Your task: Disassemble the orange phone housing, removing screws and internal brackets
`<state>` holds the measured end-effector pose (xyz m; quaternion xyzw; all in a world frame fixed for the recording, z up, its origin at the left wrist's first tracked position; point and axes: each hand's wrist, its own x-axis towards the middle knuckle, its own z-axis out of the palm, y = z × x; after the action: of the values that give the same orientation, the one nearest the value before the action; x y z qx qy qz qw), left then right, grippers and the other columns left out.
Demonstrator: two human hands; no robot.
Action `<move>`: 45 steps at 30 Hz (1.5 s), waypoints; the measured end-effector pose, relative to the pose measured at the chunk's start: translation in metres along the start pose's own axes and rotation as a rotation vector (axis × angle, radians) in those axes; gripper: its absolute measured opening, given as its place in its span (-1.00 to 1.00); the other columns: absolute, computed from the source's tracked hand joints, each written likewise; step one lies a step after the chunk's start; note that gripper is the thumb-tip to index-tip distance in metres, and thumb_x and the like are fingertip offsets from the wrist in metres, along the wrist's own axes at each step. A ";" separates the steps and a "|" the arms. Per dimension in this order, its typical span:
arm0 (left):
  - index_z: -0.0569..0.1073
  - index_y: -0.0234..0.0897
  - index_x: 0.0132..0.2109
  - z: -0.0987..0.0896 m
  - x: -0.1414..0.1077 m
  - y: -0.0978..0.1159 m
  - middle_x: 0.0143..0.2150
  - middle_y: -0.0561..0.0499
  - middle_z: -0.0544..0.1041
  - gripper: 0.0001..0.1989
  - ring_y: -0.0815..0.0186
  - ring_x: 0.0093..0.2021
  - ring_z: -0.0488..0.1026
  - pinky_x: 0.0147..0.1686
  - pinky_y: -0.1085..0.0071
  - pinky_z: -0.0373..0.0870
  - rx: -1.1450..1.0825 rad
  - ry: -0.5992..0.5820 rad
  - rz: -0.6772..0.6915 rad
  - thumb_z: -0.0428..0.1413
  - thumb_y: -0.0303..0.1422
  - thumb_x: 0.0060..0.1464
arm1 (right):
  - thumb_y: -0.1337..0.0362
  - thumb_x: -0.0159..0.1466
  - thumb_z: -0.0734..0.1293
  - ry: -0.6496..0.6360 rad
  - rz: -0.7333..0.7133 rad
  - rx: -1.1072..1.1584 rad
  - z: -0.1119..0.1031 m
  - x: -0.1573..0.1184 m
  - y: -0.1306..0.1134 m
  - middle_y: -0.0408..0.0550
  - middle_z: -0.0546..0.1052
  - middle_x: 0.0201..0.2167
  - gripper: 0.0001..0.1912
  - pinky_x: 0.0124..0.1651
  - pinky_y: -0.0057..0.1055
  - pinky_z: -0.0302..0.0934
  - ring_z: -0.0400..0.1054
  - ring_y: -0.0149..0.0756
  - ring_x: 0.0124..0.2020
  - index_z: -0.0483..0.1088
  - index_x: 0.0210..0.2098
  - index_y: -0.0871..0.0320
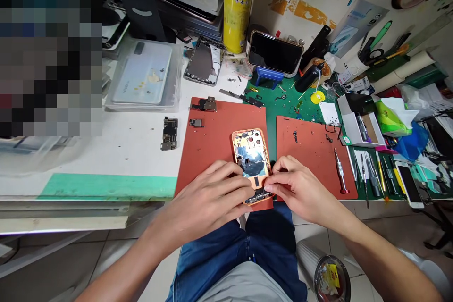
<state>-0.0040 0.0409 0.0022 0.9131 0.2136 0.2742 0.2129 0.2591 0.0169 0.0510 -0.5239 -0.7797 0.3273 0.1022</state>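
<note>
An opened gold-orange phone housing (263, 155), its bare inside facing up, lies near the front edge of the red mat (215, 151). My left hand (215, 196) grips its left and lower side, fingers bent over the edge. At the lower right corner my right hand (295, 186) has thumb and forefinger pinched together; what is between them, if anything, is too small to make out. Left of the housing on the mat sit a camera module (208, 104) and a smaller metal part (197, 123). A phone logic board (169, 133) lies on the white tabletop.
A second red mat (304, 160) bears a screwdriver (339, 172) and small parts. Several tools and a white phone (409, 184) line the right side. A phone on a blue stand (269, 75), a yellow can (235, 19) and a boxed phone back (141, 75) stand behind.
</note>
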 end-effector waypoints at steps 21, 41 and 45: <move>0.57 -0.24 0.12 0.001 0.003 0.001 0.00 0.03 0.70 -0.79 0.16 0.06 0.43 0.10 0.21 0.32 -0.027 0.036 0.026 0.21 -0.30 0.43 | 0.47 0.45 0.37 -0.007 0.003 -0.016 0.002 0.000 0.001 -0.08 0.51 -0.17 -0.81 -0.19 -0.33 0.26 0.43 -0.28 -0.14 0.61 -0.16 0.09; 0.62 -0.07 0.13 -0.001 0.001 -0.002 0.05 -0.01 0.67 -0.80 0.18 0.08 0.46 0.11 0.22 0.36 0.026 0.002 0.058 0.14 -0.33 0.48 | 0.52 0.42 0.31 -0.162 -0.010 -0.198 -0.011 0.013 -0.011 -0.04 0.43 -0.25 -0.75 -0.22 -0.34 0.17 0.32 -0.23 -0.19 0.59 -0.27 0.14; 0.62 -0.04 0.14 -0.001 0.002 -0.001 0.06 -0.01 0.68 -0.78 0.18 0.09 0.47 0.11 0.21 0.39 0.038 -0.005 0.048 0.14 -0.33 0.48 | 0.52 0.41 0.30 -0.129 -0.033 -0.196 -0.007 0.013 -0.011 -0.04 0.42 -0.26 -0.73 -0.22 -0.33 0.16 0.31 -0.22 -0.19 0.57 -0.32 0.15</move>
<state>-0.0039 0.0428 0.0033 0.9226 0.1961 0.2727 0.1895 0.2489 0.0285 0.0611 -0.4963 -0.8214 0.2810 0.0053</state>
